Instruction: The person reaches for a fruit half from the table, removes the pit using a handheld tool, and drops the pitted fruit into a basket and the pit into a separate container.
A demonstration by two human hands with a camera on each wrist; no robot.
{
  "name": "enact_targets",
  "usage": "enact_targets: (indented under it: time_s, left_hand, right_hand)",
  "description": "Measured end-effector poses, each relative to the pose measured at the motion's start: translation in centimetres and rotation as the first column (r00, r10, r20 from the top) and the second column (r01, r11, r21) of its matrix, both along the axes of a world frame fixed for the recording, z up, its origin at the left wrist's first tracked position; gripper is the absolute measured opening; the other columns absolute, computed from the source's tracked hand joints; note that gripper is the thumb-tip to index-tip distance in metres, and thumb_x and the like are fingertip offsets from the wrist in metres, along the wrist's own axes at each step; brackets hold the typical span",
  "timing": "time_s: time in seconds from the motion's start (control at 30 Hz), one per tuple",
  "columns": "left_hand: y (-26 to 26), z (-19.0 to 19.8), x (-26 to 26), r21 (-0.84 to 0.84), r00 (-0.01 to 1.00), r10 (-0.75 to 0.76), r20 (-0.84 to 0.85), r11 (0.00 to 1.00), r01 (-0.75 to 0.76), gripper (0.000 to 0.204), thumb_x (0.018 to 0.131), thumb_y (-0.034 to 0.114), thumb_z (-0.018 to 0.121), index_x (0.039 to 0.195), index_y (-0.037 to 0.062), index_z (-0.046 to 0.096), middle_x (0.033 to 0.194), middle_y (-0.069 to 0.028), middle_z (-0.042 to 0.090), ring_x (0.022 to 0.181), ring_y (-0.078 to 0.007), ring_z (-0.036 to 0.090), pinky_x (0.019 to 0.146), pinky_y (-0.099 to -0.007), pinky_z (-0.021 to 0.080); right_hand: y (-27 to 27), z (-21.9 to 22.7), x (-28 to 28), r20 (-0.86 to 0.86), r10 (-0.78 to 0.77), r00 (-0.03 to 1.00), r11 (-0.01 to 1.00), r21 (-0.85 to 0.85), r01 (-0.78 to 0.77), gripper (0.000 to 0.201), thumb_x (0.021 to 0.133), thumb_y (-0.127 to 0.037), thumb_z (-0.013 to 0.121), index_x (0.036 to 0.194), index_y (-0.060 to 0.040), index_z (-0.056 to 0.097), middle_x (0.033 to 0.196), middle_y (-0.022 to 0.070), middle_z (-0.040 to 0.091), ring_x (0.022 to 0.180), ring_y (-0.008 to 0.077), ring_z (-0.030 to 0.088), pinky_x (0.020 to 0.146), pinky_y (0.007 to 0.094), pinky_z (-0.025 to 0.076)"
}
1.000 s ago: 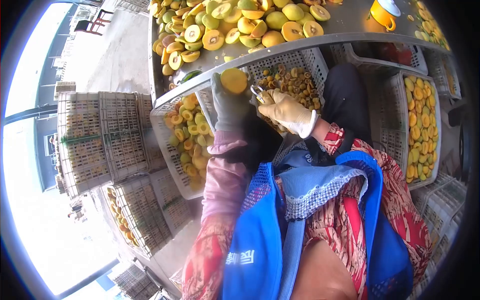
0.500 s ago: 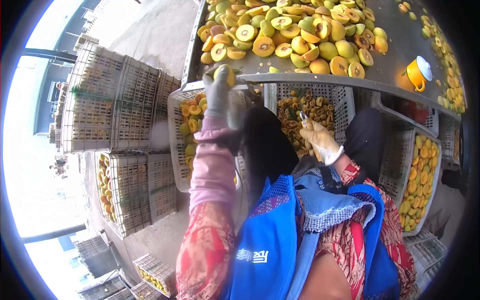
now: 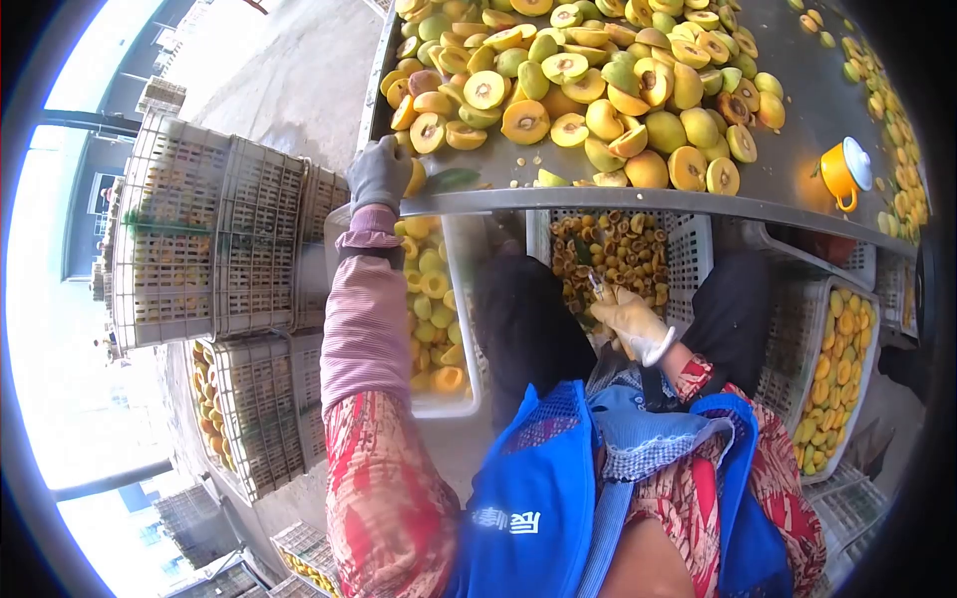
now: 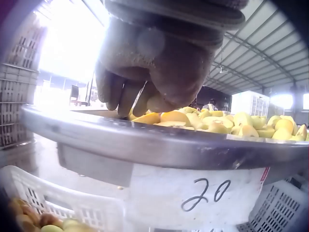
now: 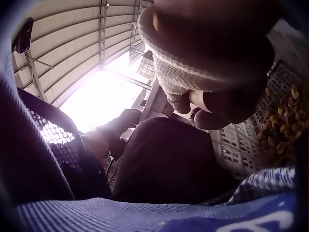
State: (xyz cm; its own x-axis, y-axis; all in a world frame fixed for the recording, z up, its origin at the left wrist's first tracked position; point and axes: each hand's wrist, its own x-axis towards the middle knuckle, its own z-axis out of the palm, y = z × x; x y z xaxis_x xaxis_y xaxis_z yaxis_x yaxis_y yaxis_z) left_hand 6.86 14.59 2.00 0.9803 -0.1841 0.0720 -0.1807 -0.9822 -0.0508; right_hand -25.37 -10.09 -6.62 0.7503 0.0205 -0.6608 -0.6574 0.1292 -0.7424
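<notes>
My left hand (image 3: 379, 174), in a grey glove, is over the front left corner of the metal table (image 3: 608, 197). Its fingers are curled around a yellow peach half (image 3: 416, 177), partly hidden by the glove. In the left wrist view the fingers (image 4: 126, 96) point down just behind the rim. My right hand (image 3: 633, 321), in a pale glove, grips a small pitting tool (image 3: 597, 283) with a metal loop end, above a crate (image 3: 688, 242) of scooped-out brown pieces (image 3: 618, 249). Many cut peaches (image 3: 598, 75) are heaped on the table.
A white crate (image 3: 464, 349) of peach halves stands under the table's left corner. Stacked crates (image 3: 214, 229) rise at the left. Another crate (image 3: 847, 379) of halves is at the right. A yellow mug (image 3: 840, 179) with a white lid sits on the table.
My left hand has moved left to the table corner with the peach half. The right hand has drawn away from it and stays over the crate of scooped-out pieces. The head view has shifted.
</notes>
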Motion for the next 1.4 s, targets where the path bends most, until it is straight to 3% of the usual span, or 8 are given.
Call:
enact_targets:
  time_s: [0.27,0.73,0.83,0.87,0.93,1.03,1.13,1.4]
  left_hand:
    - [-7.8,-0.8,2.0,-0.073,0.943,0.308,-0.125,0.945,-0.318,0.06,0.077,0.051,0.063,0.122,0.0112,0.052,0.117,-0.0143,0.059,0.112,-0.0301,0.055,0.09,-0.0442,0.045]
    - [-8.2,-1.7,-2.3,-0.368,0.998,-0.043,-0.036,0.929,0.027,0.051,0.069,0.027,0.072,0.111,0.0064,0.053,0.115,-0.0212,0.058,0.103,-0.0348,0.058,0.09,-0.0403,0.046]
    - [-7.6,-4.0,-5.1,-0.983,0.983,-0.175,-0.045,0.183,-0.013,0.044,0.072,0.025,0.073,0.106,0.0038,0.055,0.093,-0.0177,0.063,0.08,-0.0313,0.063,0.072,-0.0364,0.051]
    - [-8.4,-2.4,-9.1,-0.941,0.944,-0.264,-0.196,-0.22,-0.257,0.039,0.074,0.021,0.072,0.104,0.0032,0.057,0.089,-0.017,0.063,0.077,-0.0305,0.063,0.069,-0.0355,0.051]
    - [-10.0,1.0,-16.8,-0.751,0.859,-0.399,-0.322,-0.444,-0.488,0.025,0.086,0.013,0.061,0.107,0.004,0.055,0.098,-0.0089,0.058,0.094,-0.025,0.059,0.082,-0.0428,0.052]
    - [-11.1,-5.5,-20.3,-0.946,0.9,-0.427,-0.09,-0.246,-0.212,0.027,0.084,0.015,0.062,0.107,0.0026,0.055,0.098,-0.0109,0.059,0.094,-0.0256,0.059,0.081,-0.0421,0.05]
    - [-13.1,-4.8,-23.8,-0.386,0.728,-0.617,-0.298,-0.619,-0.684,0.032,0.072,0.01,0.072,0.1,0.0003,0.059,0.093,-0.0145,0.063,0.09,-0.025,0.061,0.076,-0.0373,0.05]
    - [-13.6,-10.4,-23.1,-0.795,0.843,-0.485,-0.231,-0.406,-0.451,0.036,0.092,0.035,0.052,0.103,0.0011,0.058,0.096,-0.0108,0.062,0.09,-0.0228,0.058,0.083,-0.0358,0.047]
  right_hand:
    - [0.0,0.5,0.4,-0.034,0.094,0.995,0.976,-0.194,-0.099,0.034,0.079,-0.032,0.061,0.095,-0.0018,0.056,0.071,0.0101,0.057,0.053,0.0188,0.056,0.047,0.0326,0.045]
    - [-0.3,4.6,0.2,0.147,-0.164,0.975,0.965,0.23,0.128,0.028,0.088,-0.025,0.057,0.105,-0.0037,0.051,0.063,0.0029,0.051,0.049,0.0108,0.05,0.042,0.0264,0.043]
    - [-0.6,3.7,0.3,0.194,-0.225,0.955,0.949,0.268,0.169,0.027,0.089,-0.025,0.057,0.109,-0.0071,0.051,0.063,0.0013,0.051,0.049,0.0092,0.048,0.041,0.0249,0.04]
    - [-0.5,3.9,0.5,0.228,-0.229,0.946,0.942,0.297,0.156,0.028,0.089,-0.025,0.057,0.11,-0.008,0.052,0.064,0.001,0.051,0.049,0.0083,0.047,0.042,0.0249,0.04]
    - [-0.2,7.1,0.3,0.235,-0.124,0.964,0.98,0.18,0.082,0.03,0.089,-0.027,0.058,0.111,-0.0077,0.052,0.064,0.0045,0.053,0.052,0.0149,0.052,0.047,0.0295,0.044]
    - [1.0,6.7,-0.5,0.431,0.026,0.902,0.977,-0.204,0.069,0.028,0.089,-0.027,0.058,0.107,-0.0051,0.053,0.07,0.0081,0.053,0.058,0.0194,0.056,0.052,0.032,0.047]
    - [1.0,1.9,-0.8,0.471,0.486,0.736,0.645,-0.762,0.062,0.032,0.088,-0.03,0.056,0.107,-0.0042,0.055,0.09,0.0194,0.058,0.079,0.0344,0.061,0.069,0.0424,0.049]
    - [-0.1,5.1,-0.3,0.221,0.192,0.956,0.771,-0.637,-0.007,0.043,0.086,-0.041,0.053,0.107,-0.0038,0.052,0.095,0.0256,0.062,0.093,0.0419,0.06,0.082,0.0484,0.045]
